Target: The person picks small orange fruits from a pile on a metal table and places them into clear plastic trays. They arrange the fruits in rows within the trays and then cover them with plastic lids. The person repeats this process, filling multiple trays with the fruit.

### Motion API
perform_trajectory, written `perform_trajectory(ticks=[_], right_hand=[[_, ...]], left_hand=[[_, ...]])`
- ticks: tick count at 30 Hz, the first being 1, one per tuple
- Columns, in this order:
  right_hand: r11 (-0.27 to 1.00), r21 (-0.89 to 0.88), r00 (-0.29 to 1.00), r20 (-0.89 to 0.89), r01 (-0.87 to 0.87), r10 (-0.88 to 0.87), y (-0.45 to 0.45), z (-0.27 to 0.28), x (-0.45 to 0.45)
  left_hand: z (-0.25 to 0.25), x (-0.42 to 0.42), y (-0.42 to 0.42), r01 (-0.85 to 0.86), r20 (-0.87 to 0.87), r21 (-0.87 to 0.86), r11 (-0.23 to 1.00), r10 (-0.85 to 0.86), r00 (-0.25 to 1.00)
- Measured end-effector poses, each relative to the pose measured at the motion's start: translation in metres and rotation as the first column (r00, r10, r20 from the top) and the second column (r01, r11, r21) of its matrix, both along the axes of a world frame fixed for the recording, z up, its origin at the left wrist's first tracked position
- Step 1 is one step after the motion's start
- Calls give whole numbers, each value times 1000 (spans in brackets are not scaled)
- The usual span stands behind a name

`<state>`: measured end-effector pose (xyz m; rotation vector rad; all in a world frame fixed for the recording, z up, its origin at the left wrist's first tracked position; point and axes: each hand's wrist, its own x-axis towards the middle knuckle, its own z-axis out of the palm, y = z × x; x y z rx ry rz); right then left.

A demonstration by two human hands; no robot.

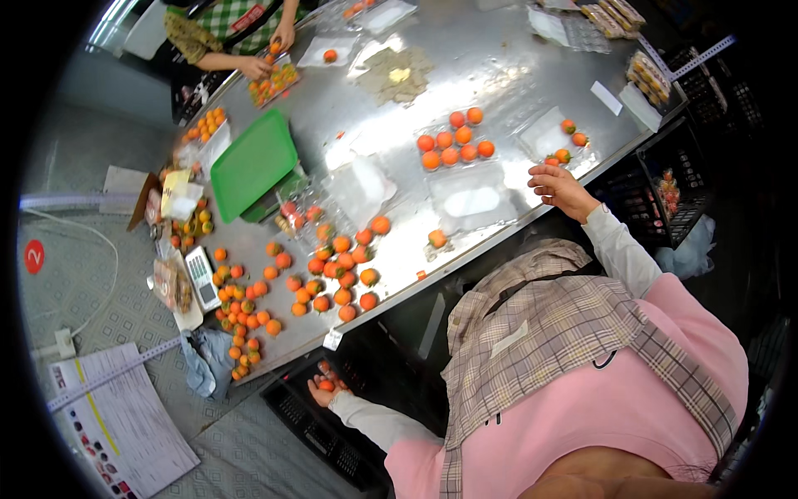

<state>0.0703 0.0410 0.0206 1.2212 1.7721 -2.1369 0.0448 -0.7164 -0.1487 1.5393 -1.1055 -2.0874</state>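
Beyond the table's near edge, my left hand (319,394) is turned palm up around an orange fruit (326,385); it is low, over a black plastic crate (305,430). My right hand (559,189) reaches over the steel table (399,274) with fingers apart and nothing visible in them. Just past its fingertips, several orange fruits with green calyxes (562,155) lie on a clear plastic tray (540,134). Left of that, rows of orange-red fruits (468,153) fill another clear tray. An unfilled clear tray (471,201) lies nearer me, beside a single fruit (437,238).
Loose fruits (342,279) spread across the table's left end, near a white digital scale (202,279) and a green tray (255,163). Across the table, a co-worker's hands (257,67) handle a filled pack (274,85). A black crate (676,181) stands at right.
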Motion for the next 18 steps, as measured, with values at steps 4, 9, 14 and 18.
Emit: perform_trajectory(ticks=[4, 9, 14, 18], right_hand=[[983, 130, 992, -11, 127, -127, 100, -35, 24], [810, 557, 975, -209, 185, -79, 249, -117, 24], [752, 644, 981, -13, -141, 196, 267, -124, -19], [750, 612, 959, 56, -253, 278, 279, -131, -41]], left_hand=[[56, -25, 121, 343, -452, 331, 879, -172, 875], [116, -37, 381, 696, -706, 377, 612, -296, 643], [133, -21, 565, 816, -527, 183, 548, -646, 552], [149, -10, 634, 865, -433, 144, 481, -755, 492]])
